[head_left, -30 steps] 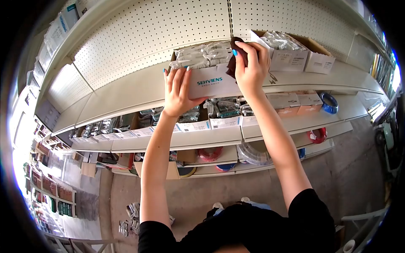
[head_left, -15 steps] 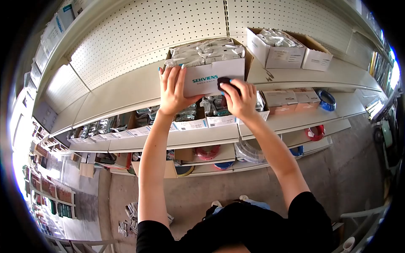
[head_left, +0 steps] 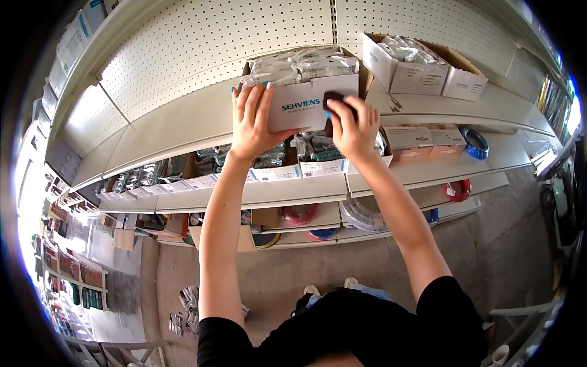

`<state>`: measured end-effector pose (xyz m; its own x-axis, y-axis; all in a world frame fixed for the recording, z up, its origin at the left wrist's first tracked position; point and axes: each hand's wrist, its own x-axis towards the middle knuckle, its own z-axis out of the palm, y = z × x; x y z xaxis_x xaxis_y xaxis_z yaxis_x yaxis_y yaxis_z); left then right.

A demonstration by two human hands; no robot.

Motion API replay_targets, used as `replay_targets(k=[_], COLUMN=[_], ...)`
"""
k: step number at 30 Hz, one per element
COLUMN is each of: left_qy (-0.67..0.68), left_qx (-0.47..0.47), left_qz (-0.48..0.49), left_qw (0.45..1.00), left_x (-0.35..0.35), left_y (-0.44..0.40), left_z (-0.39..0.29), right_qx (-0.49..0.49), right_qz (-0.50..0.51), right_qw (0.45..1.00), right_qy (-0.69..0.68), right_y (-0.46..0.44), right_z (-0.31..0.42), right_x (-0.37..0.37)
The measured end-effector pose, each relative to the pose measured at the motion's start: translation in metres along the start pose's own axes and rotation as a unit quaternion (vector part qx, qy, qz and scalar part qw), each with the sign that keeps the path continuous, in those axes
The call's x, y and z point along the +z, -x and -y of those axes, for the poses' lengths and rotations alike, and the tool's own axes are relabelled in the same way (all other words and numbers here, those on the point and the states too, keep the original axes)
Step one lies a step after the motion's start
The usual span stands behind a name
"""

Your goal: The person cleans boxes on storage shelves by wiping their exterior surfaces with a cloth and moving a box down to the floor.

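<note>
A white cardboard box (head_left: pixel 298 109) lettered SEHVIENS stands at the front of the upper shelf, filled with clear plastic packets (head_left: pixel 282 66). My left hand (head_left: pixel 252 119) grips its front left side, fingers up along the front near the top edge and thumb along the bottom. A dark cloth (head_left: pixel 331 100) is bunched in my right hand (head_left: pixel 356 127), which is closed on it against the right part of the box front. Part of the cloth shows below the fingers.
Two open white boxes (head_left: pixel 420 76) stand to the right on the same shelf (head_left: pixel 183 122). Below, a row of small boxes (head_left: pixel 276 174) holds packets. Closed cartons (head_left: pixel 408 142) and a blue coil (head_left: pixel 474 144) sit at right. Silvery packets (head_left: pixel 189 309) lie on the floor.
My right hand and the dark cloth have moved slightly up and right across the box front. My left hand keeps its hold. The view has shifted a little.
</note>
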<state>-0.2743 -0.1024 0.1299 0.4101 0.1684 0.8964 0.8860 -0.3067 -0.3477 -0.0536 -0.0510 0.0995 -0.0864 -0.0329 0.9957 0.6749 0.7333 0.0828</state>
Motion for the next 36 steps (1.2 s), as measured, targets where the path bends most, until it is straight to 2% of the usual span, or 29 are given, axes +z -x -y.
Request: replay_targets(k=[6,10,15,18,24,30,36], left_qy=[0.014,0.017,0.010,0.001,0.005,0.000,0.007], left_qx=[-0.009,-0.011,-0.011,-0.006,-0.001,0.002,-0.006], left_qz=[-0.011,-0.017,-0.013,-0.001,-0.001,-0.008,-0.011], left_qw=[1.000,1.000,1.000,1.000,1.000,1.000,1.000], left_x=[0.004,0.003,0.003,0.000,0.002,0.003,0.003], left_y=[0.002,0.002,0.000,0.000,0.002,0.002,0.000], left_z=[0.001,0.001,0.000,0.000,0.001,0.000,-0.001], right_qx=[-0.053,-0.045,-0.011,0.006,-0.059,-0.128,-0.040], right_qz=[0.063,0.044,-0.035,-0.042,0.026,0.069,-0.019], right_qw=[0.995,0.997,0.999,0.999,0.998,0.989,0.999], right_qy=[-0.055,-0.045,-0.010,0.021,0.003,-0.014,0.020], right_y=[0.031,0.002,-0.058,-0.057,0.000,0.014,-0.048], right_z=[0.005,-0.004,-0.019,-0.015,0.000,0.002,-0.020], right_x=[-0.016,-0.013,0.004,0.010,-0.001,-0.013,-0.004])
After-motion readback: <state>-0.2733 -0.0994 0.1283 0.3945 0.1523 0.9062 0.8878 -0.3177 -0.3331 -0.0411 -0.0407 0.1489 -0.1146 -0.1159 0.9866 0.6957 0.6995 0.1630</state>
